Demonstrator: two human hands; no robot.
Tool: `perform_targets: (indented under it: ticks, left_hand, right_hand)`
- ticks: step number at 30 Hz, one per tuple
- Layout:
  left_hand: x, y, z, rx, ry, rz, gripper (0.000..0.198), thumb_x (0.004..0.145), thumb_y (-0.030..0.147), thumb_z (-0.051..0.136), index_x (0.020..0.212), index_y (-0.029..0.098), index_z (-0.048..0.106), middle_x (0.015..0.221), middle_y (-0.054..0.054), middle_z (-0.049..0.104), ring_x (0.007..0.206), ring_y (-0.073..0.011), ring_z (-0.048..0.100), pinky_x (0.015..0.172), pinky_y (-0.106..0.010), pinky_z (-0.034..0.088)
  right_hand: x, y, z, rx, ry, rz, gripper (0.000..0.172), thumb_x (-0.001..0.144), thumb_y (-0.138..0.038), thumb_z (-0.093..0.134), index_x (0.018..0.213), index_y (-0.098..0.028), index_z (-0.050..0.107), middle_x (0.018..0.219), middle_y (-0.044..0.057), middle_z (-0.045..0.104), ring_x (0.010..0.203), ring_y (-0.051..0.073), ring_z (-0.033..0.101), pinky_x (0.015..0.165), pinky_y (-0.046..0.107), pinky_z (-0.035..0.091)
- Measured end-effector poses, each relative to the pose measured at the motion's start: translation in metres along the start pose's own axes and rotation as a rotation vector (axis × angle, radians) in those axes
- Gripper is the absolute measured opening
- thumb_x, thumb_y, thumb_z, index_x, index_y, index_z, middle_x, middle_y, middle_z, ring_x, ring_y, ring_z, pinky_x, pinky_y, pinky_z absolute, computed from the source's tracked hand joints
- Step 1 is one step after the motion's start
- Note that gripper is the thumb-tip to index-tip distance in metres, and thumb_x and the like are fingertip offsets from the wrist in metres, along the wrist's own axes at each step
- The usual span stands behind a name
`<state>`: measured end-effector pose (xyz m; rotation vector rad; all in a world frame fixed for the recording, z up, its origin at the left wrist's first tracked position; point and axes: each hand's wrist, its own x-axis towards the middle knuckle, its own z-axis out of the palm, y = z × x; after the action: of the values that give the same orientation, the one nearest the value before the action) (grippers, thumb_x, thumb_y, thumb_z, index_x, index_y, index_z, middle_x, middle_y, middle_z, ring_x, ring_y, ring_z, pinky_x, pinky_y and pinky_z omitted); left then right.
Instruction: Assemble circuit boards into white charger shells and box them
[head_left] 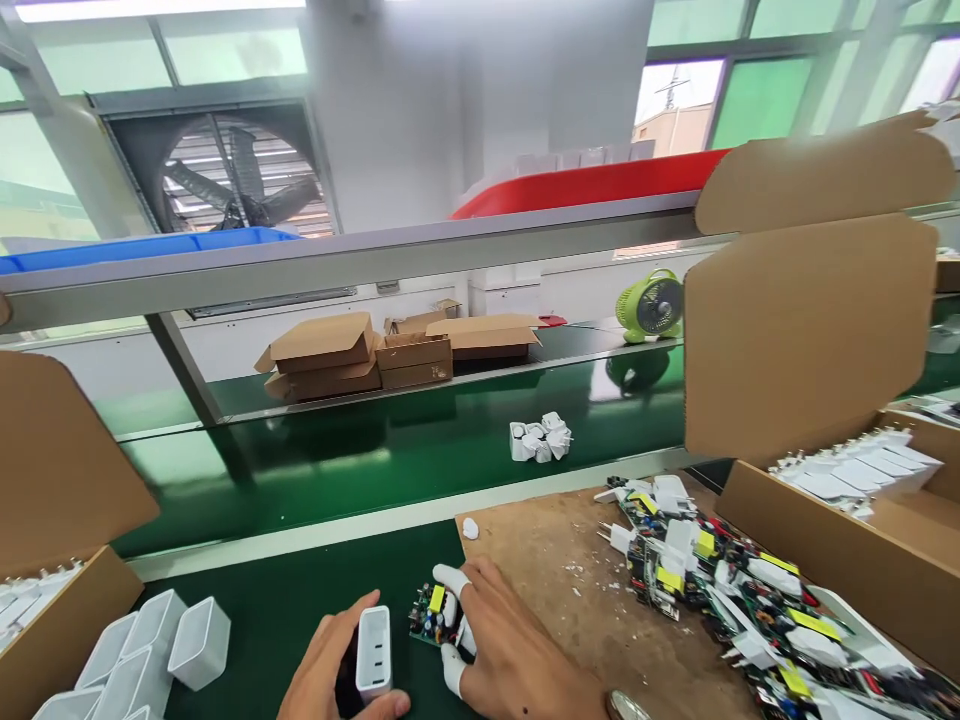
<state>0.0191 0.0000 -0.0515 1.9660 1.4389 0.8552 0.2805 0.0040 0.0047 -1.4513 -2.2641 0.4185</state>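
A white charger housing (374,652) with small port slots on its face stands upright in the grip of my left hand (330,665), thumb at its lower edge and fingers along its left side. Just to its right, my right hand (499,635), with white finger cots on its fingertips, pinches a small circuit board (431,615) that carries a yellow transformer and several capacitors. A narrow gap separates board and housing, both low over the green mat (247,590). Part of the board is hidden behind my right fingers.
White housings (142,650) cluster at lower left beside an open carton (82,600). A pile of circuit boards (720,580) covers the right of the brown board (577,590). Another carton (832,520) holds white parts. White plug pieces (540,438) sit on the green conveyor (442,420).
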Motion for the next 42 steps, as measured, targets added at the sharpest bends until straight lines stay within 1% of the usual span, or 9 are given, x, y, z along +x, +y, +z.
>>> perform_targets:
  ticks: [3,8,12,14,18,27,32,36,42]
  left_hand:
    - [0.0,0.006,0.003,0.015,0.104,0.101,0.071,0.084,0.03,0.079,0.152,0.029,0.057,0.14,-0.009,0.07,0.127,-0.0305,0.066,0.113,-0.046,0.054]
    - [0.002,0.012,0.002,0.012,0.14,0.124,0.077,0.088,0.017,0.072,0.158,0.034,0.047,0.148,-0.009,0.059,0.135,-0.0264,0.062,0.114,-0.04,0.053]
    - [0.002,0.013,0.001,0.023,0.16,0.203,0.074,0.093,0.015,0.068,0.16,0.036,0.043,0.146,-0.009,0.059,0.134,-0.0253,0.061,0.114,-0.039,0.053]
    - [0.001,0.012,0.002,0.039,0.172,0.233,0.079,0.093,0.011,0.065,0.162,0.039,0.039,0.146,-0.008,0.058,0.134,-0.0252,0.06,0.115,-0.04,0.053]
    - [0.0,0.011,0.003,0.072,0.181,0.293,0.087,0.091,0.005,0.062,0.164,0.041,0.033,0.146,-0.008,0.057,0.134,-0.0264,0.059,0.113,-0.043,0.053]
    - [-0.001,0.015,0.001,0.104,0.164,0.319,0.082,0.091,0.002,0.059,0.162,0.038,0.037,0.146,-0.01,0.058,0.133,-0.0275,0.058,0.112,-0.044,0.054]
    - [0.0,0.016,0.001,0.119,0.157,0.332,0.079,0.092,0.002,0.059,0.159,0.039,0.038,0.145,-0.009,0.057,0.134,-0.0274,0.057,0.113,-0.045,0.054]
    - [-0.002,0.014,0.002,0.122,0.153,0.326,0.074,0.092,0.003,0.059,0.156,0.037,0.041,0.145,-0.009,0.057,0.134,-0.027,0.057,0.114,-0.045,0.053]
    - [-0.004,0.013,0.001,0.131,0.139,0.309,0.069,0.094,0.005,0.059,0.154,0.035,0.041,0.145,-0.01,0.058,0.135,-0.0276,0.058,0.114,-0.047,0.053]
  right_hand:
    - [0.0,-0.004,-0.003,0.157,0.135,-0.04,0.064,0.078,-0.006,0.059,0.141,-0.016,0.054,0.135,0.016,0.065,0.118,0.029,0.067,0.102,0.042,0.059]
    - [-0.005,-0.019,-0.016,0.068,0.27,-0.269,0.068,0.087,-0.013,0.058,0.151,-0.028,0.043,0.142,0.009,0.065,0.118,0.026,0.071,0.101,0.037,0.061]
    - [0.0,-0.018,-0.004,-0.038,0.391,-0.541,0.071,0.078,-0.005,0.05,0.148,-0.019,0.048,0.126,0.012,0.072,0.108,0.027,0.072,0.095,0.037,0.063]
    - [0.003,-0.013,0.008,-0.041,0.407,-0.6,0.075,0.074,-0.004,0.049,0.149,-0.014,0.046,0.125,0.014,0.071,0.106,0.028,0.07,0.092,0.038,0.063]
    - [0.002,-0.004,0.024,-0.054,0.373,-0.568,0.075,0.075,-0.002,0.047,0.15,-0.01,0.045,0.128,0.017,0.068,0.108,0.028,0.067,0.092,0.04,0.063]
    - [0.002,-0.003,0.027,-0.011,0.286,-0.527,0.078,0.076,-0.004,0.049,0.153,-0.016,0.041,0.131,0.017,0.066,0.11,0.03,0.064,0.094,0.043,0.062]
    - [0.001,0.001,0.032,-0.039,0.293,-0.534,0.076,0.069,-0.005,0.054,0.143,-0.019,0.052,0.134,0.016,0.065,0.111,0.032,0.064,0.093,0.046,0.061]
    - [-0.001,-0.012,0.012,-0.035,0.282,-0.534,0.061,0.067,-0.004,0.052,0.126,-0.019,0.058,0.128,0.015,0.069,0.1,0.03,0.066,0.084,0.042,0.061]
    - [-0.005,-0.043,-0.038,-0.11,0.043,-0.433,0.058,0.074,0.0,0.052,0.129,-0.015,0.058,0.127,0.016,0.071,0.107,0.029,0.067,0.091,0.038,0.06]
